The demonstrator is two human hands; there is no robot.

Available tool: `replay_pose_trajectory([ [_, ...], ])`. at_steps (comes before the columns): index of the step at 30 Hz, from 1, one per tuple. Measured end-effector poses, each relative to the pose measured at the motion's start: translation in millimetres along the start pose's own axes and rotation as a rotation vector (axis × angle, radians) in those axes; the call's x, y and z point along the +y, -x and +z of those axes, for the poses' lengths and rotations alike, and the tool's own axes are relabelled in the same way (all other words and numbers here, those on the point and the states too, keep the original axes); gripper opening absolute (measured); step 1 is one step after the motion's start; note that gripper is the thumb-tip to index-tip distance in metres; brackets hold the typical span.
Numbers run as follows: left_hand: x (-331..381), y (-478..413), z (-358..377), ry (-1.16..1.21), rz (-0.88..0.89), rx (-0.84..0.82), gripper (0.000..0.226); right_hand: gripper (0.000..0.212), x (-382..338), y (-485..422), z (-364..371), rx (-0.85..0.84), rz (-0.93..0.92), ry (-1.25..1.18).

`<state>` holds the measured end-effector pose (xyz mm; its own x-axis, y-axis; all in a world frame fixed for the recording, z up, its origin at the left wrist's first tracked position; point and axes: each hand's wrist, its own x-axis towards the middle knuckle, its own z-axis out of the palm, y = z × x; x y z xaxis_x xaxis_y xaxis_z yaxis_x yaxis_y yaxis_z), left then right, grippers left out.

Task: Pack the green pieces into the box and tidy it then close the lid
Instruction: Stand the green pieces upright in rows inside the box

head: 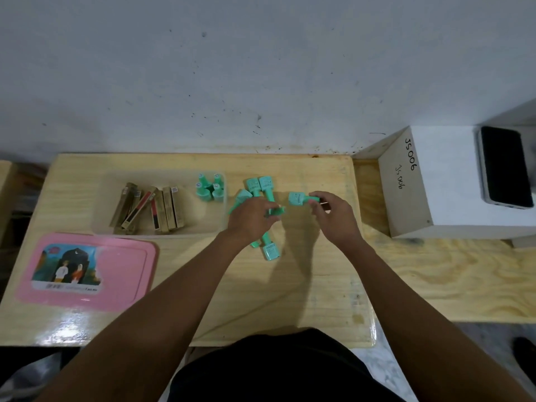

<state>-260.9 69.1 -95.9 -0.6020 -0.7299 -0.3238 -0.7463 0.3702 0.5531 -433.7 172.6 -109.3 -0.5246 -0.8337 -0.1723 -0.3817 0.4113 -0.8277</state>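
Nearest you, at eight o'clock, the pink lid [124, 274] lies flat on the desk [319, 300], off the box. One loose green piece [271, 251] lies just below your left hand [251, 217], whose fingers [268, 219] curl round a second piece [277, 210] from the heap [256, 187]. Your right hand [333, 219] pinches a single piece [297, 198] by its thin end at one o'clock. Carry both to the box [116, 184] at ten o'clock. Stand them wide end down beside the four green pieces [209, 189] already upright in its right corner, clear of the gold sticks [153, 207].
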Motion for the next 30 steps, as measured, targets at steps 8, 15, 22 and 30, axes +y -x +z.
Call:
replay_pose_trajectory([
  [8, -28, 32, -59, 0.444, -0.093, 0.279, 0.033, 0.018, -61, 2, 12, 0.000, -0.095, -0.034],
  [15, -88, 53, -96, 0.462, -0.216, 0.482, 0.033, 0.020, -114, 10, 47, -0.087, -0.265, 0.079],
  [22, -113, 43, -86, 0.415, -0.299, 0.383, 0.027, 0.023, -140, 16, 84, -0.185, -0.333, 0.310],
  [30, -115, 32, -70, 0.297, -0.299, 0.282, 0.019, 0.026, -148, 23, 109, -0.188, -0.319, 0.523],
])
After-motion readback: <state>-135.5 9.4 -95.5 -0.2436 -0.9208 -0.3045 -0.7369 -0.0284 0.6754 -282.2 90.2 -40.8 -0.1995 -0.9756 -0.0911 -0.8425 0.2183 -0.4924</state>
